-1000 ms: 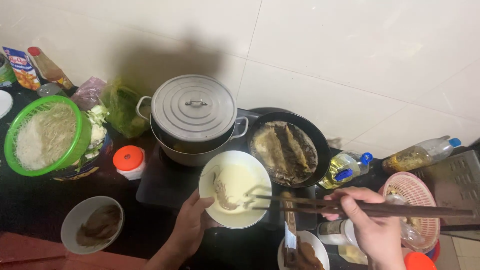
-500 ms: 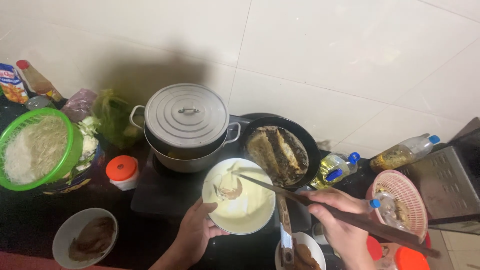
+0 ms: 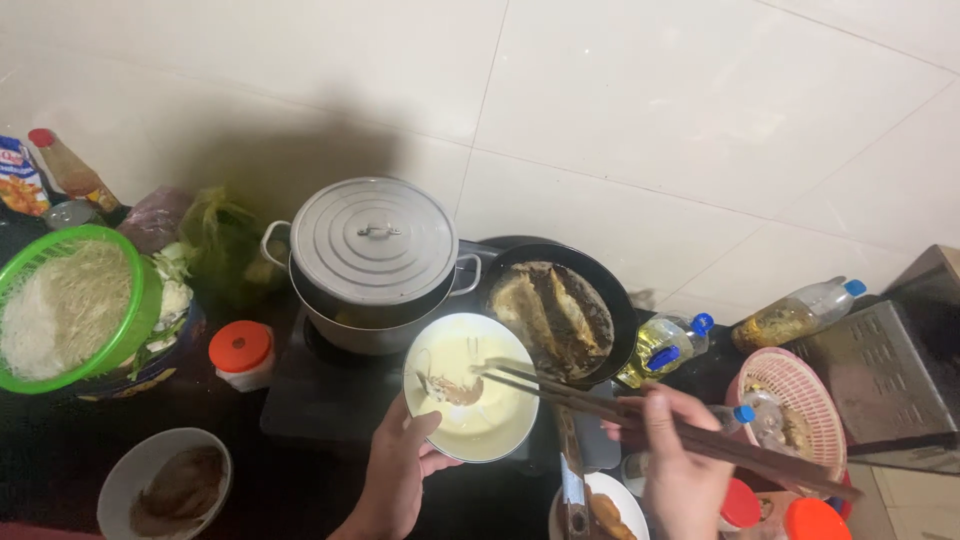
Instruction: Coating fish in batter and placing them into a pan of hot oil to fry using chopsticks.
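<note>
Head view: left hand grips batter bowl; right hand pinches chopsticks.

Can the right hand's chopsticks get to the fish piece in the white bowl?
Probably yes: the chopsticks in the right hand already have their tips by the fish piece in the uncovered white bowl.

Only the two hands and the forearms of the person are in view. The left hand is bare, without glove, ring or watch, and its forearm shows no sleeve down to the lower edge of the picture. The right hand is bare also, with short plain nails and no jewellery. No clothing is visible anywhere.
</note>
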